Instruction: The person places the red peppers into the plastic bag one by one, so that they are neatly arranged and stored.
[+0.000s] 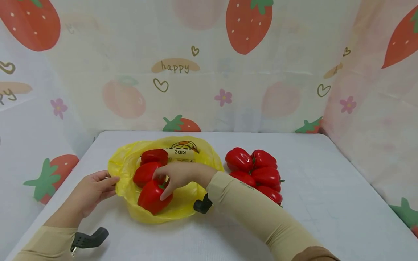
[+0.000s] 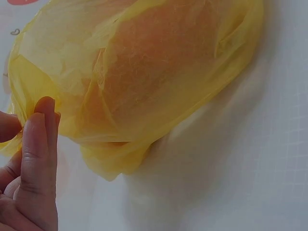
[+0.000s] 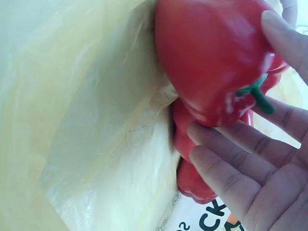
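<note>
A yellow plastic bag lies on its side with its mouth spread wide. My left hand pinches the bag's left rim between thumb and fingers, as the left wrist view also shows. Inside the bag, my right hand holds a red bell pepper with a green stem, thumb on one side and fingers on the other. Behind it in the bag lie a second red bell pepper and a third one. In the right wrist view the held pepper overlaps the others.
Right of the bag, several red bell peppers sit in a cluster on the white table, partly behind my right forearm. A printed label shows inside the bag. Strawberry-patterned curtains enclose the table's back and sides.
</note>
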Demonstrator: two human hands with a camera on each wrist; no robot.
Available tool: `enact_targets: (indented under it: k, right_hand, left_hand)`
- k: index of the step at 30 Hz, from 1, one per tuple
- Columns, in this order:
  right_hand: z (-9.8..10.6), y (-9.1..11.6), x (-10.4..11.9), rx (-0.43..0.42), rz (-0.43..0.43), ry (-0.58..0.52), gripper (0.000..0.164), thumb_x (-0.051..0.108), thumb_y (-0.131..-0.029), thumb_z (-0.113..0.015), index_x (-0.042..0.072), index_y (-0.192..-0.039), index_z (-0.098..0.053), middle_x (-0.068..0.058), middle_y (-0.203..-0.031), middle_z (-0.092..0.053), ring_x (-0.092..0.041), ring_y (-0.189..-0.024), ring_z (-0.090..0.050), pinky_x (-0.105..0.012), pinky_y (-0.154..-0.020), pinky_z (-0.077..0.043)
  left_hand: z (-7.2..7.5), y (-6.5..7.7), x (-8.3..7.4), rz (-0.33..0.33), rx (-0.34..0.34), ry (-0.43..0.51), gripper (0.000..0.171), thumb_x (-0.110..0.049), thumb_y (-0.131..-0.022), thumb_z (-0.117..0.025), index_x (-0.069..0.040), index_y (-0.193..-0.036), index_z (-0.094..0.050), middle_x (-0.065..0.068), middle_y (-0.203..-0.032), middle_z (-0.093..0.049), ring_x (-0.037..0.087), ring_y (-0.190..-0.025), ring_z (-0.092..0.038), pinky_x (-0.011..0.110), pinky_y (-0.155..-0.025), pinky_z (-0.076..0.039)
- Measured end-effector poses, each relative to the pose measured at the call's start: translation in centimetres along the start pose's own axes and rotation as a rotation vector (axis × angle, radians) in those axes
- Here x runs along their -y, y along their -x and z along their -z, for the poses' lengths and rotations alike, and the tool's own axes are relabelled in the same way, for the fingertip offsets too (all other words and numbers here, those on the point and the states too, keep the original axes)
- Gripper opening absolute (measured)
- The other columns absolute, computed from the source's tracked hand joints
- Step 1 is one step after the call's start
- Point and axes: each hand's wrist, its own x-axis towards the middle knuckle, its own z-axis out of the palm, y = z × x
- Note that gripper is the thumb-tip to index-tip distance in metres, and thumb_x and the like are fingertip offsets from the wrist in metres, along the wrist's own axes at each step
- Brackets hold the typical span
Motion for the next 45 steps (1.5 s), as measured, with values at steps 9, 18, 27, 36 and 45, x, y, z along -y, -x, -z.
enact_targets:
  k: [9,18,27,36,45]
  right_hand:
    - [-0.2,-0.4,0.2,0.041,0.039,0.058,0.052,0.026,-0.069,-0.08,0.024,-0.113,-0.053,0.012,-0.104,-0.055,-0.006,-0.1,-0.05,-0.017,-0.08,-0.046]
    - [-0.5,-0.4,0.1,0.055,0.014,0.002,0.047,0.024,-0.069,-0.08,0.025,-0.108,-0.054,0.011,-0.102,-0.056,-0.006,-0.098,-0.051,-0.017,-0.077,-0.047]
    - [-0.9,-0.6,0.4,0.026,0.013,0.065,0.042,0.032,-0.069,-0.079,0.026,-0.104,-0.055,0.013,-0.097,-0.057,-0.002,-0.09,-0.051,-0.016,-0.075,-0.046]
    - [0.2,0.2,-0.2,0.022,0.063,-0.048,0.04,0.025,-0.074,-0.077,0.018,-0.108,-0.058,0.005,-0.104,-0.06,-0.01,-0.098,-0.054,-0.015,-0.074,-0.047]
    - [1.8,1.8,-0.7,-0.014,0.155,-0.109,0.044,0.021,-0.077,-0.074,0.009,-0.115,-0.057,-0.002,-0.111,-0.059,-0.017,-0.105,-0.056,-0.015,-0.077,-0.048]
  left_hand:
    - [0.0,0.1,0.2,-0.01,-0.009,-0.005,0.061,-0.04,-0.088,-0.056,0.003,-0.13,-0.042,0.0,-0.103,-0.062,0.011,-0.086,-0.063,0.025,-0.077,-0.053]
    - [0.1,-0.1,0.5,0.007,-0.01,0.008,0.063,-0.041,-0.088,-0.057,0.003,-0.131,-0.041,-0.002,-0.101,-0.063,0.012,-0.086,-0.063,0.025,-0.077,-0.052]
    - [-0.1,-0.1,0.3,0.006,-0.008,-0.009,0.062,-0.04,-0.089,-0.056,0.002,-0.131,-0.041,-0.001,-0.103,-0.062,0.011,-0.086,-0.062,0.024,-0.077,-0.053]
    - [-0.2,0.0,0.2,0.024,-0.014,-0.013,0.064,-0.041,-0.088,-0.057,0.002,-0.132,-0.041,-0.001,-0.102,-0.062,0.012,-0.086,-0.062,0.024,-0.077,-0.052]
    - [-0.2,-0.1,0.2,0.03,-0.005,0.009,0.064,-0.04,-0.088,-0.057,0.002,-0.133,-0.039,-0.002,-0.101,-0.062,0.012,-0.085,-0.062,0.024,-0.077,-0.053]
